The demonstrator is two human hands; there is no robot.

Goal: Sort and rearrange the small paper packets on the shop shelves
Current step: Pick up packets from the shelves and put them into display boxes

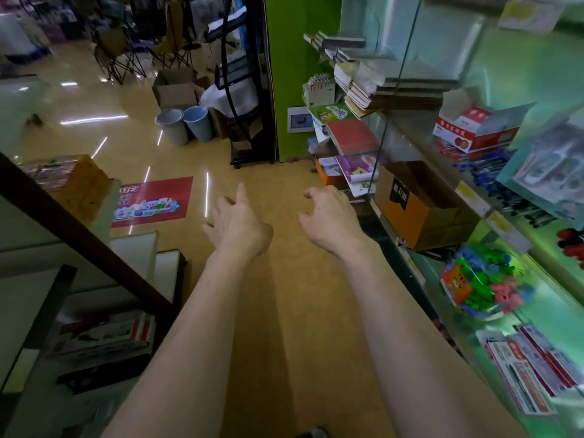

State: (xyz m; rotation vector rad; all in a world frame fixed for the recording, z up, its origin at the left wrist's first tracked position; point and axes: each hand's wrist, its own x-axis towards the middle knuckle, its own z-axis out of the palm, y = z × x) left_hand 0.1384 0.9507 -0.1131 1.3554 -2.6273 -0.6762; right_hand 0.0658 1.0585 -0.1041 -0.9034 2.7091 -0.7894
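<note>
Head view shows both your hands out over the aisle floor, each grip loosely spread and empty. The paper packets (534,371) lie on the shelf (562,311) at 4 o'clock from your right hand (328,219), long sides running 11 to 5. Your left hand (237,222) is farther.

Premises: a retail shop, stationery trade. Glass shelves (407,143) are stocked with stacked notebooks (373,86), blue pens (483,169) and hanging packets (531,368) — yellow price labels (467,191) on the shelf edges. A promotional floor sticker (151,200) lies in the aisle — more merchandise beyond.
</note>
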